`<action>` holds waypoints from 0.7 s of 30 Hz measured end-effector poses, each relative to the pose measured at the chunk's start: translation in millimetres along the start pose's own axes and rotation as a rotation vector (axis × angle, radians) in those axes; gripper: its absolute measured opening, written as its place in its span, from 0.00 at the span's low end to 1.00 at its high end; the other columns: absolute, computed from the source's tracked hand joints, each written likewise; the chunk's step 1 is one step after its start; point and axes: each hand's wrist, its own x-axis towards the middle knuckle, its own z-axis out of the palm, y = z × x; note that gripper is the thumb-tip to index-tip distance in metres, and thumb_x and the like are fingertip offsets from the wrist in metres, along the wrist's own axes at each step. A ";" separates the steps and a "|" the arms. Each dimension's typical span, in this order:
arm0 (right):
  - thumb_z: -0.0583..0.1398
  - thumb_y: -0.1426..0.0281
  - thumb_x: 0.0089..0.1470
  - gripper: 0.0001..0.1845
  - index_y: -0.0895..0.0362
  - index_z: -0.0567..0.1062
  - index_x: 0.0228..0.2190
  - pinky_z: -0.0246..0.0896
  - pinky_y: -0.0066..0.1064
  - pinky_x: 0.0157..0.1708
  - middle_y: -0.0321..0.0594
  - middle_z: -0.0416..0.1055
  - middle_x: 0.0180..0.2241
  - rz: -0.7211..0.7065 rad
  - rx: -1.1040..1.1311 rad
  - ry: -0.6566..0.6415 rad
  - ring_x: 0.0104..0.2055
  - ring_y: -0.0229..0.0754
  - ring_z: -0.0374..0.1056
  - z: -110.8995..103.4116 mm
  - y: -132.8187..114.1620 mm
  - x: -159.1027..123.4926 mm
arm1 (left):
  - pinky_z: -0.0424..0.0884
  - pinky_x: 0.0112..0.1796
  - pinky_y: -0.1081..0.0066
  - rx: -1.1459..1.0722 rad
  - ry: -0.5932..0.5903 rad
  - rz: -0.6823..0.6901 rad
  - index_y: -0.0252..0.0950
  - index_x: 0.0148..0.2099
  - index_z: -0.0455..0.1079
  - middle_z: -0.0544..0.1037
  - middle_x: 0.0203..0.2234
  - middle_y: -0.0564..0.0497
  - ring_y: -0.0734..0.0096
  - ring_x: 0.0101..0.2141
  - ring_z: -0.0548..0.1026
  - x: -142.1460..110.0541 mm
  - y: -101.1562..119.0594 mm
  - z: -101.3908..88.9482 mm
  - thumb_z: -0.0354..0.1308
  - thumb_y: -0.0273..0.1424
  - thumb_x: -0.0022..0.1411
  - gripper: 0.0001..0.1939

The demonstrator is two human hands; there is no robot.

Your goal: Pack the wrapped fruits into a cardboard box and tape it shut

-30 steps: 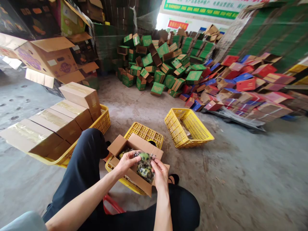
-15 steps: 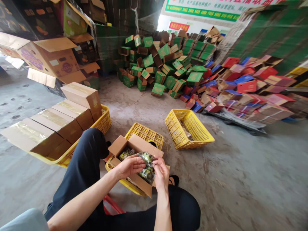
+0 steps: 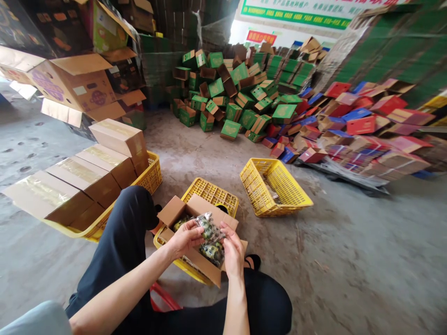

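A clear plastic bag (image 3: 208,227) with mottled green produce inside is held up between my hands, over an open cardboard box (image 3: 168,211). My left hand (image 3: 186,237) pinches its left side between thumb and fingers. At the bag's right edge, my right hand (image 3: 233,246) closes its fingertips on the plastic. Inside the box lie more bagged, dark-and-green mottled pieces (image 3: 212,251), partly hidden by my hands. I cannot make out the exact kind of produce. The box rests on an overturned yellow plastic crate (image 3: 209,194) between my legs.
Taped cartons (image 3: 78,170) fill a long yellow crate (image 3: 153,172) on my left. Ahead to the right stands another yellow crate (image 3: 295,197). Green boxes (image 3: 230,129) and red and blue boxes (image 3: 361,125) lie heaped farther back. Large cartons (image 3: 75,83) are stacked at left.
The bag has turned and shifted slightly left and up. My left hand's flat, stretched fingers have curled into a pinch on it, while my right hand keeps its hold.
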 end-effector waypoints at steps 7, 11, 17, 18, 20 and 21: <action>0.70 0.51 0.49 0.26 0.53 0.82 0.46 0.70 0.44 0.53 0.46 0.81 0.48 0.060 -0.107 0.032 0.51 0.55 0.75 3.4 3.3 1.7 | 0.70 0.38 0.73 0.205 -0.116 0.112 0.32 0.51 0.75 0.80 0.43 0.43 0.69 0.37 0.77 -9.6 0.3 9.2 0.78 0.37 0.49 0.29; 0.71 0.51 0.48 0.23 0.53 0.83 0.40 0.72 0.41 0.47 0.45 0.83 0.41 0.072 -0.098 0.002 0.45 0.53 0.77 5.0 0.6 0.5 | 0.66 0.37 0.73 0.318 -0.194 0.169 0.32 0.48 0.77 0.79 0.38 0.46 0.72 0.34 0.74 -14.0 2.8 11.1 0.77 0.39 0.50 0.26; 0.72 0.54 0.47 0.17 0.53 0.83 0.33 0.71 0.35 0.41 0.41 0.82 0.34 0.051 -0.106 0.051 0.38 0.48 0.76 3.6 -0.5 -1.7 | 0.65 0.36 0.73 0.336 -0.225 0.079 0.34 0.51 0.76 0.79 0.40 0.47 0.71 0.35 0.73 -13.5 0.4 9.9 0.75 0.41 0.52 0.27; 0.72 0.54 0.47 0.17 0.53 0.83 0.33 0.71 0.34 0.39 0.40 0.82 0.34 0.054 -0.103 0.065 0.37 0.47 0.76 2.6 1.3 -1.4 | 0.66 0.37 0.73 0.310 -0.217 0.057 0.36 0.53 0.76 0.79 0.43 0.47 0.71 0.37 0.74 -12.9 -1.3 10.0 0.75 0.41 0.53 0.28; 0.71 0.54 0.48 0.17 0.53 0.82 0.33 0.70 0.33 0.38 0.39 0.82 0.33 0.059 -0.093 0.094 0.36 0.46 0.75 -0.3 6.1 -0.4 | 0.67 0.38 0.73 0.240 -0.187 0.027 0.38 0.58 0.73 0.78 0.49 0.45 0.69 0.41 0.75 -11.9 -5.4 10.7 0.75 0.42 0.53 0.32; 0.71 0.54 0.48 0.17 0.53 0.82 0.34 0.70 0.33 0.37 0.39 0.81 0.33 0.060 -0.089 0.107 0.36 0.45 0.75 -1.9 8.7 0.0 | 0.68 0.40 0.72 0.210 -0.171 0.018 0.40 0.60 0.71 0.77 0.51 0.45 0.67 0.43 0.76 -11.7 -7.5 11.5 0.75 0.42 0.53 0.35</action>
